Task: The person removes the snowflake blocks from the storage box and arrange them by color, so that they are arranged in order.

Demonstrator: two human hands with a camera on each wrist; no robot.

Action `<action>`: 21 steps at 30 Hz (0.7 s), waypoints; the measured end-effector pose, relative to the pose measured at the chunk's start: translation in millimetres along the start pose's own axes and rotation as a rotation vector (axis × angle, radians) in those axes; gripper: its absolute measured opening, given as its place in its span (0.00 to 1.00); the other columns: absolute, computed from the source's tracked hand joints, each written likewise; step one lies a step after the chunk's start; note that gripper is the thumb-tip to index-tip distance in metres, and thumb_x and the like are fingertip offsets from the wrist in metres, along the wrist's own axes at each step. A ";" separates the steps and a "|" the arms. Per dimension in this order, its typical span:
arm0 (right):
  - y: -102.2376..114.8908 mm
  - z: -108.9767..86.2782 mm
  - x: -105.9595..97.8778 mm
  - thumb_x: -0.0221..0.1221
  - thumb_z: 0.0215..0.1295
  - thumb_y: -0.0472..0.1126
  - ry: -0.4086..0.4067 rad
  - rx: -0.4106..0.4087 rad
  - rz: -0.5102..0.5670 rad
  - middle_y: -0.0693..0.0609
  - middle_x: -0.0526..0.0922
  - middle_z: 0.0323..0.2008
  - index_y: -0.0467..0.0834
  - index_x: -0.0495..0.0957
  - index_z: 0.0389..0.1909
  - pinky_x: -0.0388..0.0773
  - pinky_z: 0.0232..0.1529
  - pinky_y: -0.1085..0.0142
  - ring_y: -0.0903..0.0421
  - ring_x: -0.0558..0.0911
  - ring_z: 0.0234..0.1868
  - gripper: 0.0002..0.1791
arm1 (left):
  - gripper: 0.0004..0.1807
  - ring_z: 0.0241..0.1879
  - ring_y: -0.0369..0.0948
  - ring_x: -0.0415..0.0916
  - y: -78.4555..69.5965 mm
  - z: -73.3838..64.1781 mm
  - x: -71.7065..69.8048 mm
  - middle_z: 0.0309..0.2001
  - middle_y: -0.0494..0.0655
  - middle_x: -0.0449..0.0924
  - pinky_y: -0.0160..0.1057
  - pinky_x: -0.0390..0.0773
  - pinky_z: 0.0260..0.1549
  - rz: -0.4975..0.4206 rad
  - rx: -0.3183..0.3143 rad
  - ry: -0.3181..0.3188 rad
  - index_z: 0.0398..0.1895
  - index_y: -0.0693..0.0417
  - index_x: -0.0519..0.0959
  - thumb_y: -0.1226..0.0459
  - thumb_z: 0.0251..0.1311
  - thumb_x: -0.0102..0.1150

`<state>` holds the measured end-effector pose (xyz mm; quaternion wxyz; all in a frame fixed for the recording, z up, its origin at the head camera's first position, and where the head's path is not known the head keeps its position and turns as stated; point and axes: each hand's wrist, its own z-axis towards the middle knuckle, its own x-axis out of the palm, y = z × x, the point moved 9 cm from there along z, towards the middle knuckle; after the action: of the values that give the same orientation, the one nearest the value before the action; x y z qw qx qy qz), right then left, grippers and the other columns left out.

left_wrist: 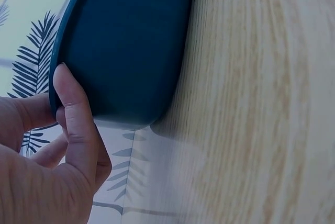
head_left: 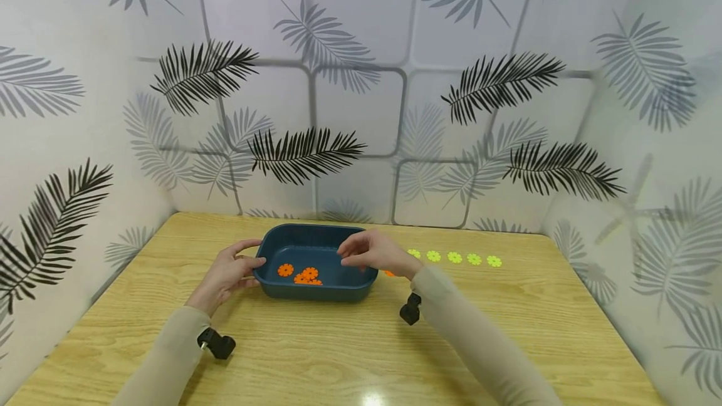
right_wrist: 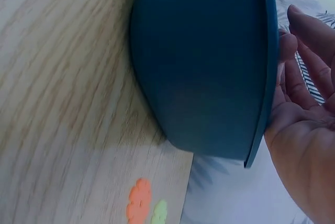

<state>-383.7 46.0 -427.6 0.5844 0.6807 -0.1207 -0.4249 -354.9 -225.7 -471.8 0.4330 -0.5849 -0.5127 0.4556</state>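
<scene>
A dark blue rectangular basin (head_left: 316,293) stands on the wooden table. Several orange flower-shaped discs (head_left: 286,270) lie on its floor, some overlapping. My left hand (head_left: 227,273) grips the basin's left end, thumb on one side of the rim and fingers on the other, as the left wrist view also shows. Over the basin's right end hovers my right hand (head_left: 376,252), its fingers loosely bent, with nothing visible between them. In the right wrist view the right hand (right_wrist: 309,98) is just beyond the basin's rim, thumb and fingertips apart.
Yellow-green flower-shaped discs (head_left: 454,257) lie in a row on the table right of the basin. An orange disc (head_left: 390,273) shows partly below my right wrist. Patterned leaf-print walls (head_left: 361,111) close off the table (head_left: 316,356) at the back and sides.
</scene>
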 end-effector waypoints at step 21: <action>-2.4 41.0 38.9 0.63 0.64 0.34 0.099 0.036 -0.041 0.37 0.81 0.54 0.34 0.79 0.55 0.81 0.37 0.62 0.52 0.83 0.41 0.18 | 0.33 0.32 0.43 0.83 -0.6 -0.1 0.3 0.40 0.54 0.79 0.35 0.84 0.27 -0.003 -0.004 -0.002 0.74 0.51 0.60 0.66 0.66 0.58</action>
<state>-390.3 -7.5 -444.9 0.5686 0.7137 -0.0853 -0.4001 -355.0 -225.3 -471.2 0.4318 -0.5846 -0.5151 0.4544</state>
